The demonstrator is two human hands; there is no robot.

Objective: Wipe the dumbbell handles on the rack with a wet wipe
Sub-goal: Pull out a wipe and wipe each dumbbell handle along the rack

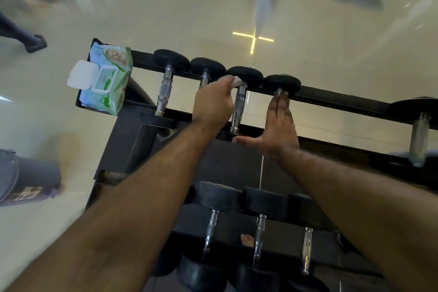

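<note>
Several black dumbbells with chrome handles lie across the top tier of a black rack. My left hand grips a crumpled white wet wipe at the far end of the third dumbbell's handle, and covers most of the second handle. My right hand lies flat with straight fingers along the fourth dumbbell's handle, hiding most of it. The first handle at the left is bare.
A pack of wet wipes with its white lid flipped open sits on the rack's left end. A lower tier holds three more dumbbells. A larger dumbbell lies at the right. Equipment legs stand on the glossy floor.
</note>
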